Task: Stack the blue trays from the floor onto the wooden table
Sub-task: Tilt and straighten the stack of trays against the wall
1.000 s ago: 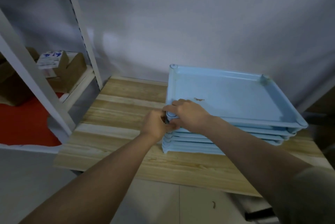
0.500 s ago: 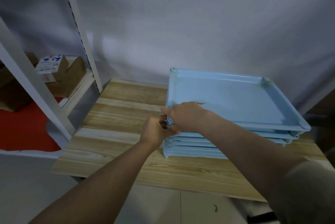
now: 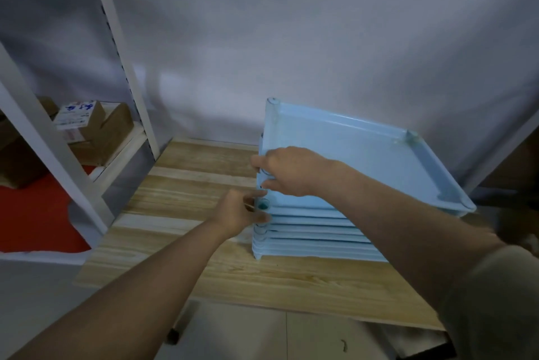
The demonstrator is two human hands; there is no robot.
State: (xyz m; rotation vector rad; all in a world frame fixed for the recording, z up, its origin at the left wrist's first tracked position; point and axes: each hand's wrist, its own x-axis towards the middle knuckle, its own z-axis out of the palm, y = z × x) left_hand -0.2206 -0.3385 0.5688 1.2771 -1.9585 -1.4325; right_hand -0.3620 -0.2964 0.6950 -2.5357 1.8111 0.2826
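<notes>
Right hand point(image 3: 287, 171) gripping top tray point(image 3: 350, 155) corner, stack's point(image 3: 306, 240) right end hidden

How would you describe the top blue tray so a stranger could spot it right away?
On the pale wooden table, against the grey backdrop, stands a stack of light blue plastic trays. The top blue tray is the only one tilted, its near left corner lifted clear of the rest and gripped by the right hand.

Right hand point(image 3: 291, 171) grips (fingers curled), left hand point(image 3: 239, 212) pinches below.
</notes>
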